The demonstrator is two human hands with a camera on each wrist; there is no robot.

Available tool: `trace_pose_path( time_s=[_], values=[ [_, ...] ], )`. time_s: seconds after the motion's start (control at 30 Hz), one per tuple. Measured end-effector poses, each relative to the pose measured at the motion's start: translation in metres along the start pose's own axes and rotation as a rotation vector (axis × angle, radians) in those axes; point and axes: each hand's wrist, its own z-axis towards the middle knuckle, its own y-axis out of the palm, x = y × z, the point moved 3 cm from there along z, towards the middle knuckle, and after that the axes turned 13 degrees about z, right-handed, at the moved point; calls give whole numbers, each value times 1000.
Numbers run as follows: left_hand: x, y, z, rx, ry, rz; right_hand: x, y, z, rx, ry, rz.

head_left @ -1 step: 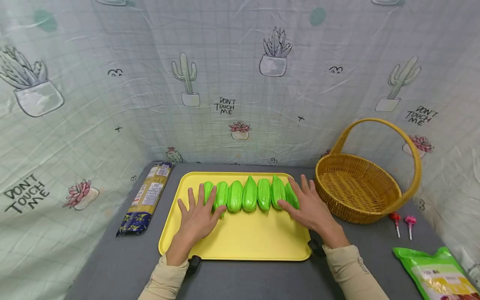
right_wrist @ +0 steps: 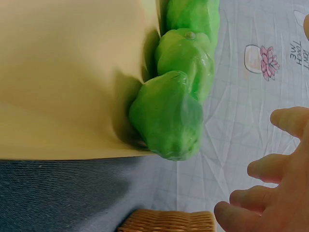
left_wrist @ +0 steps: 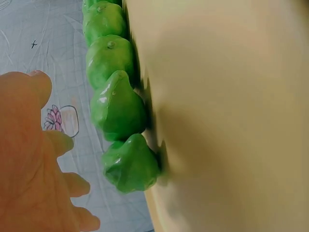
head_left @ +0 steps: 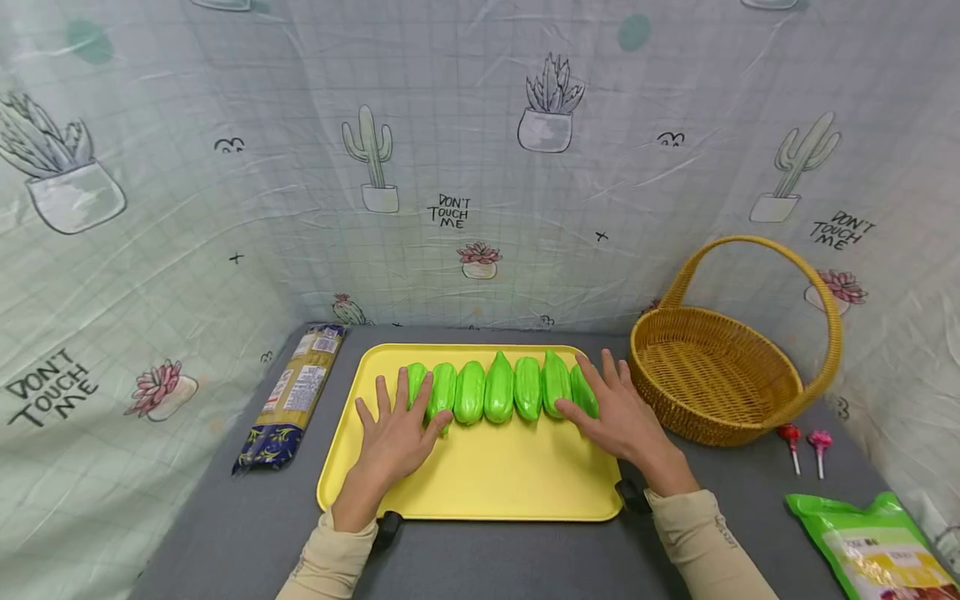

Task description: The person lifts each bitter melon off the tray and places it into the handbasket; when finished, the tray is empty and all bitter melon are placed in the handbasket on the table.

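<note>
Several glossy green gourds (head_left: 498, 389) lie side by side in a row across the back of a yellow tray (head_left: 487, 487). My left hand (head_left: 397, 429) lies flat at the row's left end, its straight, spread fingers reaching over the leftmost gourds. At the right end my right hand (head_left: 618, 412) is spread the same way, beside the last gourd. The left wrist view shows the left hand (left_wrist: 29, 159) a little apart from the gourds (left_wrist: 118, 106). In the right wrist view, the fingers (right_wrist: 270, 193) are clear of the end gourd (right_wrist: 169, 116). Neither hand grips anything.
A woven yellow basket (head_left: 720, 375) with a tall handle stands right of the tray. Two red lollipops (head_left: 806, 442) and a green bag (head_left: 873, 546) lie at the front right. A long packet (head_left: 296, 396) lies left of the tray. Patterned cloth walls enclose the grey table.
</note>
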Motion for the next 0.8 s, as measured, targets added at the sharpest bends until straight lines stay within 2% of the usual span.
trace_pose_path(
  time_s=[0.13,0.23,0.3,0.47,0.53,0.6,0.8],
  values=[
    [-2,2,1,4,3,-10,0,-1,2,-2,5,8],
    [-6,2,1,40,-9,-32,0,-1,3,-2,2,20],
    [-8,0,2,90,-36,-53,-1,-2,4,-1,4,29],
    [-14,-7,4,264,-101,-110,-2,-8,6,27,-3,27],
    [-16,-11,4,305,-116,-123,-2,-11,7,32,-10,23],
    [-19,-14,4,323,-129,-137,-3,-12,9,25,-18,20],
    [-30,-17,7,286,-164,-222,-5,-13,16,6,-32,10]
  ],
)
